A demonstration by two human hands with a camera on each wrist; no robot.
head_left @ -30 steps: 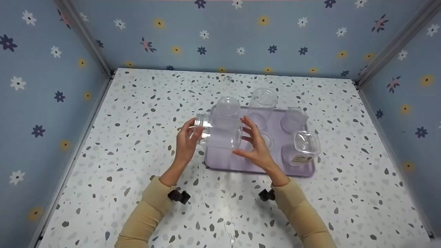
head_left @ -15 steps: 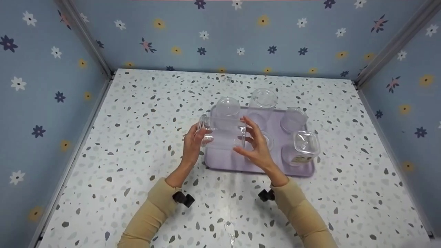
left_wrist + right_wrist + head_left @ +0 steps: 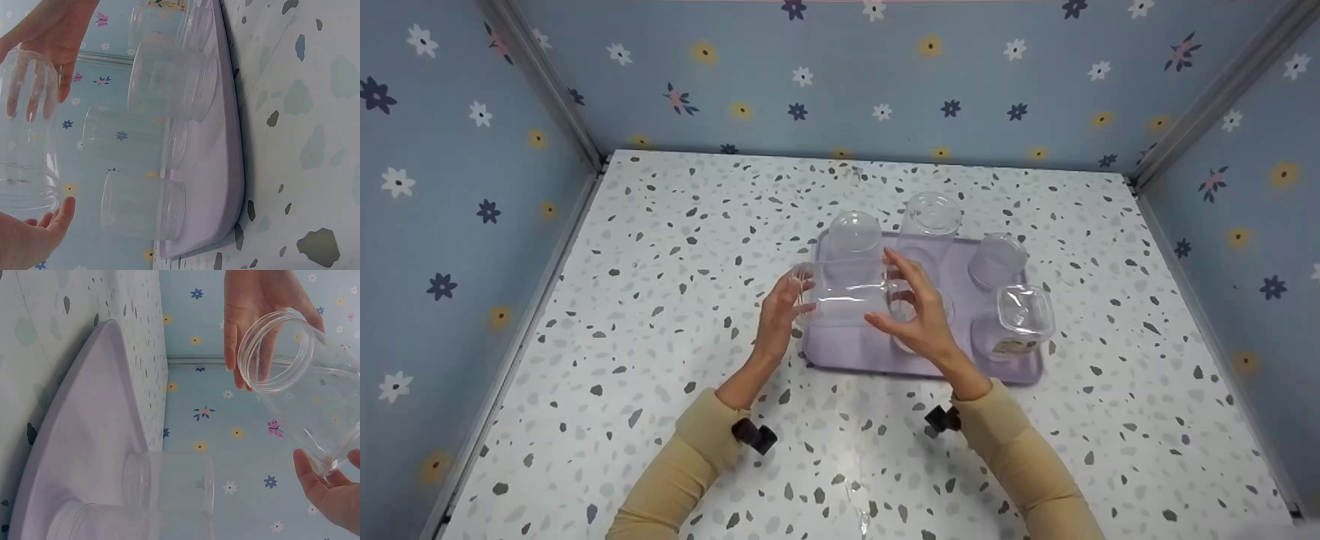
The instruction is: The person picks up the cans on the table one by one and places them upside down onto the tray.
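Note:
A clear plastic jar (image 3: 851,296) lies sideways in the air above the purple tray (image 3: 840,354), held between both hands. My left hand (image 3: 775,322) grips the threaded neck end, with fingers behind the rim. My right hand (image 3: 926,319) holds the base end, thumb near the front and fingers spread around it. In the right wrist view the jar's open mouth (image 3: 275,351) shows without a lid, and the left hand (image 3: 256,304) is beside it. From the left wrist, the left thumb (image 3: 63,216) lies near the jar's neck.
On the tray stand several clear round jars, among them a tall one (image 3: 931,217), one at the back left (image 3: 855,232) and one at the right (image 3: 997,259). A square labelled jar (image 3: 1026,311) occupies the front right corner. One more is partly behind my right hand.
The held jar has shifted slightly right and toward me, turning a little. My left hand has moved right with it and altered its hold on the neck. The jars on the tray stay put.

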